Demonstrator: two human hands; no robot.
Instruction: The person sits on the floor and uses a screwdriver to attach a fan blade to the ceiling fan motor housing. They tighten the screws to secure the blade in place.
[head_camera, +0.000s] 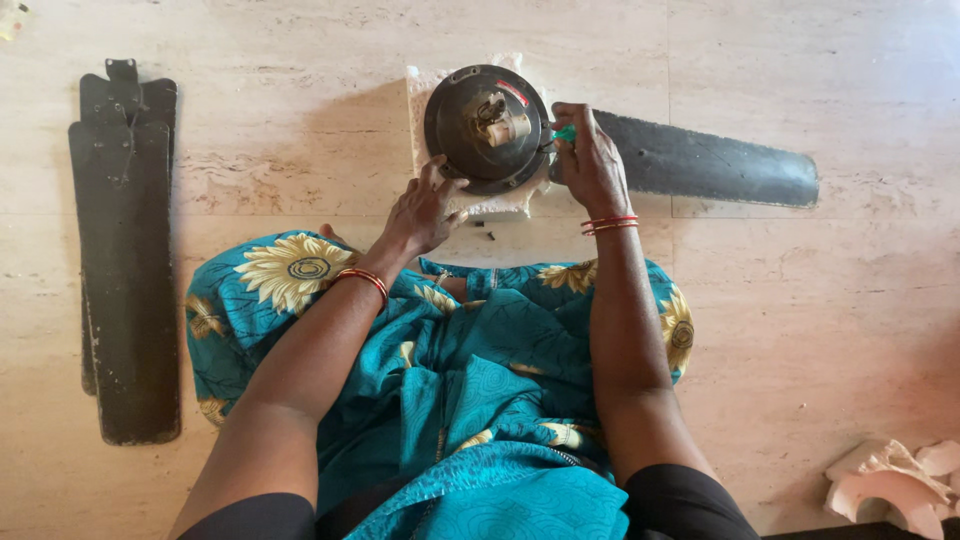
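Ceiling fan motor housing (487, 127), dark and round, sits on a pale foam pad (425, 85) on the stone floor. Left hand (422, 212) open, fingertips pressed on the housing's lower-left rim. Right hand (590, 160) closed around a green-handled screwdriver (564, 133) at the right rim, where 1 blade (710, 162) is attached. 2 detached blades (125, 260) stacked well to the left. Small screw (489, 236) just below the pad.

Single head view from my own forehead, facing straight down onto the stone floor (820, 330), close above my lap.
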